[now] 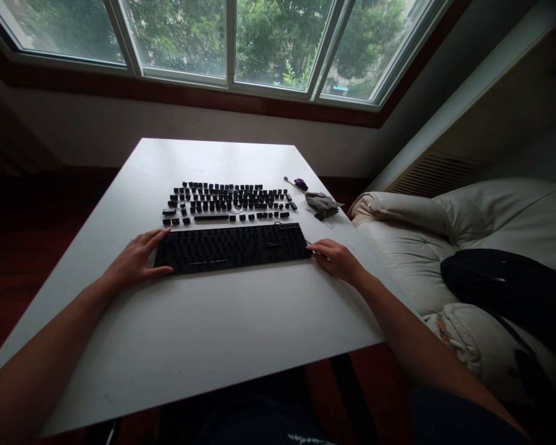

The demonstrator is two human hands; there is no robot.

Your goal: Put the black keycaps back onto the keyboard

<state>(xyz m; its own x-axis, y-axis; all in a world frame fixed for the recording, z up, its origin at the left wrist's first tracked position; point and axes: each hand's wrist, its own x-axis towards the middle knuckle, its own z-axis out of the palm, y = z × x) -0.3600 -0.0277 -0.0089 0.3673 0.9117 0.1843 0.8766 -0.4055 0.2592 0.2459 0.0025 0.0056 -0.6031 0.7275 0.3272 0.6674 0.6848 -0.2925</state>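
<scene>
A black keyboard [241, 247] with its keycaps off lies flat on the white table, slightly tilted in view. My left hand [136, 256] grips its left end, the thumb along the front edge and the fingers at the back corner. At the right end, my right hand [336, 256] holds the edge with its fingers bent; the thumb is partly hidden. Just behind the keyboard, loose black keycaps [227, 199] are laid out in rows, with the long space bar [212, 217] in the nearest row.
On the table's [222, 327] right side lie a crumpled grey cloth [323, 204], a small purple item [301, 184] and a thin stick-like tool [291, 182]. A pale sofa [389, 247] with a black bag [505, 290] stands at the right. Windows [278, 43] are beyond the table.
</scene>
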